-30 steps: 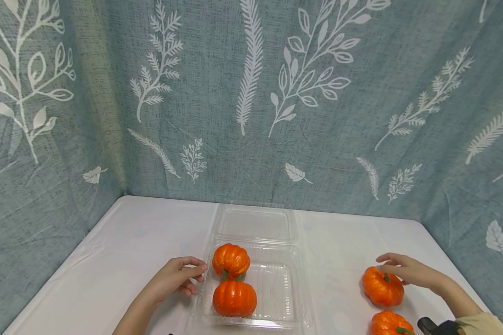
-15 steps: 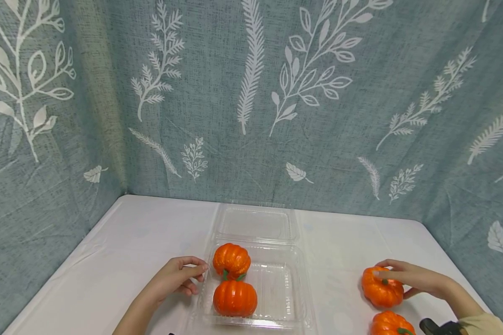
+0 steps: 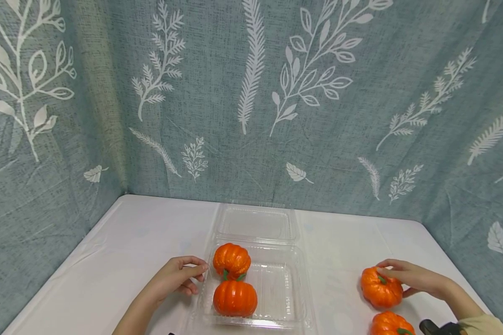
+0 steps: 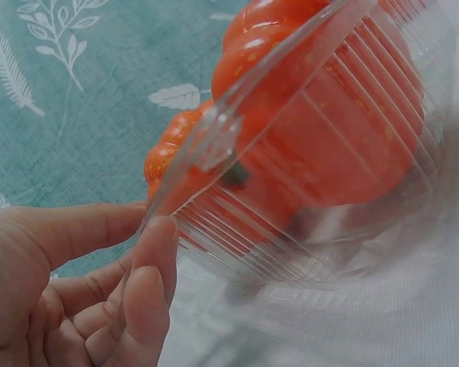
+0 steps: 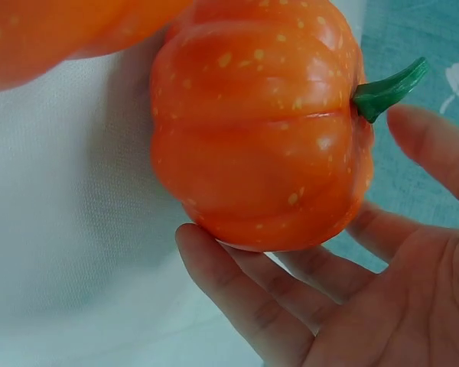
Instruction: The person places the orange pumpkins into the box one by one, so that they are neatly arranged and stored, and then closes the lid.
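A: What does the right hand [image 3: 417, 274] hold?

B: A glossy decorative pumpkin [image 5: 252, 138], apparently resting on the surface [image 3: 339, 260] within the hand's spread. The thumb lies by the stem [image 5: 390, 90]; the other fingers bend round the body's side. This wide grasp presumably suits a smooth, rounded form without flat faces.

A: Which way does the pumpkin point?

B: Its stem end is uppermost but tilted, the stem reaching toward the thumb tip. The body is squat, so its long axis runs across the ribs, roughly at right angles to the stem.

A: And the left hand [image 3: 173, 277]?

B: It pinches the rim [image 4: 218, 138] of a clear clamshell container [image 3: 276, 293], probably to steady so light a tray. The lid [image 3: 255, 223] lies folded back, farther from the wearer than this hand. Just beside the fingertips, inside the base, sit a rear pumpkin [image 3: 231, 257] and a front pumpkin [image 3: 234, 298], stem ends facing each other.

A: What lies nearest the right hand otherwise?

B: A fourth pumpkin [image 3: 387, 324], on the wearer's side of it, partly out of view.
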Motion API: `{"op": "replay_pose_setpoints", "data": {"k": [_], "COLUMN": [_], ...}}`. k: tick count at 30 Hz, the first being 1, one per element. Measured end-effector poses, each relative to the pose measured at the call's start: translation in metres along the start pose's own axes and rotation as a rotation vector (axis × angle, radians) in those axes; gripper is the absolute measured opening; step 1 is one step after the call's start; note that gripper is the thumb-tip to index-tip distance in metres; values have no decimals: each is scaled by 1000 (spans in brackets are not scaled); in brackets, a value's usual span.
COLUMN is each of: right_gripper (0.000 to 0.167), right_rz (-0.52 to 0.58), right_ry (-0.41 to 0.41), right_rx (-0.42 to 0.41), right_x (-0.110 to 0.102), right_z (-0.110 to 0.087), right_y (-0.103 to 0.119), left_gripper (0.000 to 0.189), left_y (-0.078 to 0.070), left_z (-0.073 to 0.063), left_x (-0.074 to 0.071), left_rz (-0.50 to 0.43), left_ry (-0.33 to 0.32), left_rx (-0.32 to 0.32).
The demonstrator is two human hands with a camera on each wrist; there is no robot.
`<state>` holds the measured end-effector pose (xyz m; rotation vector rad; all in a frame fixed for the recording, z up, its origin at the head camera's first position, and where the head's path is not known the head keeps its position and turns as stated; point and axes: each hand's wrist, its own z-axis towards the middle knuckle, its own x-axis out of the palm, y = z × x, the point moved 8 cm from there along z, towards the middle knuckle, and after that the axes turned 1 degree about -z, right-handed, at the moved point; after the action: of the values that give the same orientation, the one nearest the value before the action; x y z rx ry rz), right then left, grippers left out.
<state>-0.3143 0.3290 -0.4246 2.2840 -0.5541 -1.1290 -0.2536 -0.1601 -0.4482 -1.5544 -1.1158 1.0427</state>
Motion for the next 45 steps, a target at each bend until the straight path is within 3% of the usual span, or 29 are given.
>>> {"op": "replay_pose_setpoints", "data": {"k": [14,25,29,34,39,45], "right_gripper": [44,40,41,38,39,41], "right_rz": [-8,-71,-160,-300,-309,-308], "right_ry": [22,14,-25,-137,-200,-208], "right_rx": [-73,-209,-294,-358,-377,-374], "right_x": [-1,5,7,4,-3,-6], "right_z": [-7,-12,-12,-15,-22,-26], "right_y": [9,32,44,59,70,73], "left_gripper": [42,42,41,41,41,41], "left_y": [-1,-1,-1,-1,-1,-1], "left_z": [1,0,-2,-3,-2,-2], "left_x": [0,1,1,2,1,1], "left_rz": [3,2,2,3,8,10], "left_ry": [3,8,7,11,7,5], "left_rx": [-1,-7,-5,-2,1,5]}}
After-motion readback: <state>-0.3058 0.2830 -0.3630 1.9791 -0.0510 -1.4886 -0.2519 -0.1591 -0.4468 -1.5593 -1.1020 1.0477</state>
